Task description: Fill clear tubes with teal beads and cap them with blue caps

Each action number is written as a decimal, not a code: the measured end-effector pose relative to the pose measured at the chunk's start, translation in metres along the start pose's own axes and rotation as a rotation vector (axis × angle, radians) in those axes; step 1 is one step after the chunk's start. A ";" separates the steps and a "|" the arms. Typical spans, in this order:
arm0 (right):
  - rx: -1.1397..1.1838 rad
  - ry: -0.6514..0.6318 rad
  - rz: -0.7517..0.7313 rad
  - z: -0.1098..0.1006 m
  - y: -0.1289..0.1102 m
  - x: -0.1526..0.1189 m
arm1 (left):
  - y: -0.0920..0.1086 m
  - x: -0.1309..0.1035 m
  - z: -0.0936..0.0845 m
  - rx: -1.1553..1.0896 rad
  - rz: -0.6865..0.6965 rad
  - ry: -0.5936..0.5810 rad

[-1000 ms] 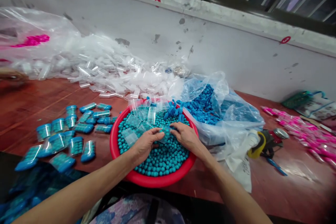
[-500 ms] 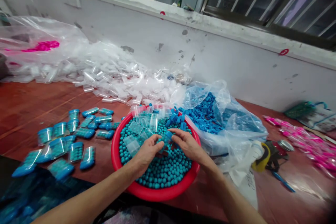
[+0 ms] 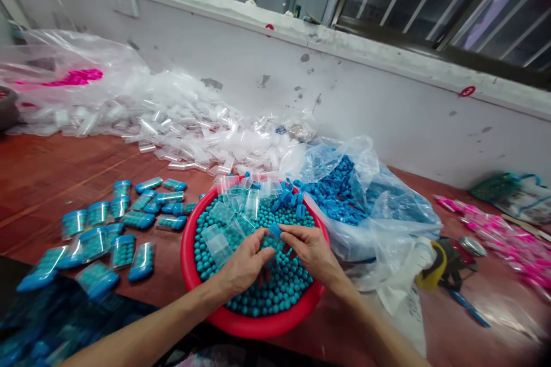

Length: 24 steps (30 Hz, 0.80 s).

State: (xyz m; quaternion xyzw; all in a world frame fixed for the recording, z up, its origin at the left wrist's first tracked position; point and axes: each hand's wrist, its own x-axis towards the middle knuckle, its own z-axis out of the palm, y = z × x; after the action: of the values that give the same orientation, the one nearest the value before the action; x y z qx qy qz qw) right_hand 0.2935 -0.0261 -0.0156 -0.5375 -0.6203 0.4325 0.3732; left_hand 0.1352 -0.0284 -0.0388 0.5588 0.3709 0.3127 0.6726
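Observation:
Over a red basin [image 3: 258,330] of turquoise beads [image 3: 297,281], my two hands meet. My left hand [image 3: 245,261] is closed around a small clear container, mostly hidden by the fingers. At its top is a blue cap [image 3: 274,230], pinched by the fingertips of my right hand [image 3: 310,249]. I cannot tell whether the cap is fully seated. Empty clear containers [image 3: 217,243] lie on the beads to the left and far side. Several loose blue caps [image 3: 287,199] rest at the basin's far right.
Bead-filled containers with blue ends [image 3: 124,250] lie to the left. Behind the basin spreads a heap of clear containers [image 3: 189,120]. A plastic bag [image 3: 400,206] of blue caps stands at right, near a yellow tape roll [image 3: 433,266], a blue pen [image 3: 469,307] and pink pieces [image 3: 508,235].
The right fingertips have closed in on the blue cap at the container's top, and the left hand has turned slightly. The whole view has shifted a little.

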 end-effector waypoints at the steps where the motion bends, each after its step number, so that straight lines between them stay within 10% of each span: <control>1: 0.032 -0.005 0.002 0.001 0.001 0.000 | 0.001 -0.001 0.001 -0.008 -0.005 0.004; 24: -0.386 -0.152 -0.326 0.001 -0.007 -0.012 | 0.008 -0.004 0.002 -0.086 -0.020 0.152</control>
State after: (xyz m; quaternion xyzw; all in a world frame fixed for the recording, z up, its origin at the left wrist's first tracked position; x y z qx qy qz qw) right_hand 0.2921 -0.0387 -0.0088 -0.4577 -0.7960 0.2794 0.2806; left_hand 0.1352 -0.0313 -0.0300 0.5004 0.4125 0.3632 0.6690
